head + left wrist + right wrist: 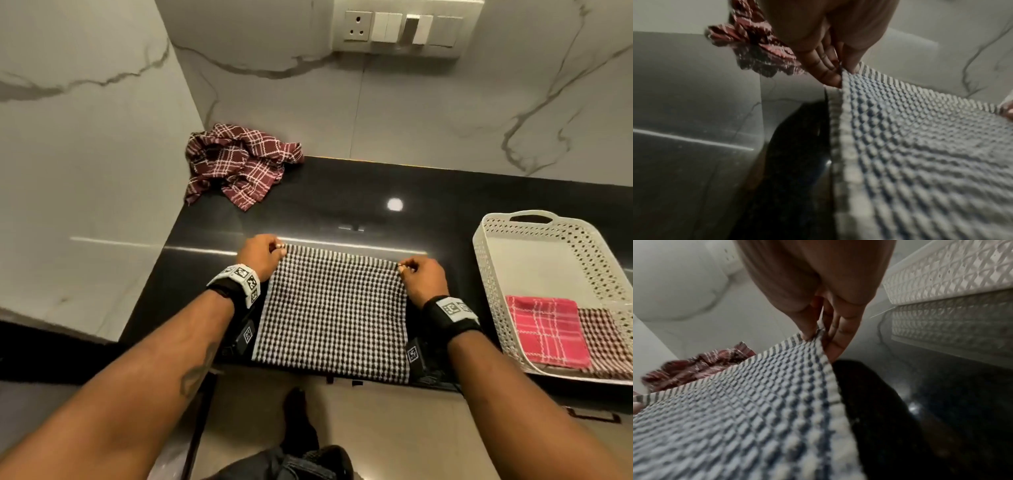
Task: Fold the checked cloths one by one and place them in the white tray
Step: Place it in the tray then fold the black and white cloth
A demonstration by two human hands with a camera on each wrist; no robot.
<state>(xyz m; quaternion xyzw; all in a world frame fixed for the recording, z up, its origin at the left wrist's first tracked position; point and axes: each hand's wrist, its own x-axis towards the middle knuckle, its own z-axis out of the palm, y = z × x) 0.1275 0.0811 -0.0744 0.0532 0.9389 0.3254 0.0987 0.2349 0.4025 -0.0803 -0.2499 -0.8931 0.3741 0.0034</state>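
Observation:
A black-and-white checked cloth [332,308] lies spread on the black counter in front of me, its near edge at the counter's front. My left hand [265,251] pinches its far left corner [844,73] between thumb and fingers. My right hand [419,274] pinches the far right corner [818,335] the same way. A crumpled maroon checked cloth [239,164] sits at the back left by the wall. The white perforated tray [534,260] stands to the right and holds a folded pink checked cloth [548,332] on a folded brown checked cloth [603,329].
The black counter [342,205] ends at marble walls behind and on the left. A switch and socket panel [400,29] hangs on the back wall. The tray's side wall [951,272] is close to my right hand.

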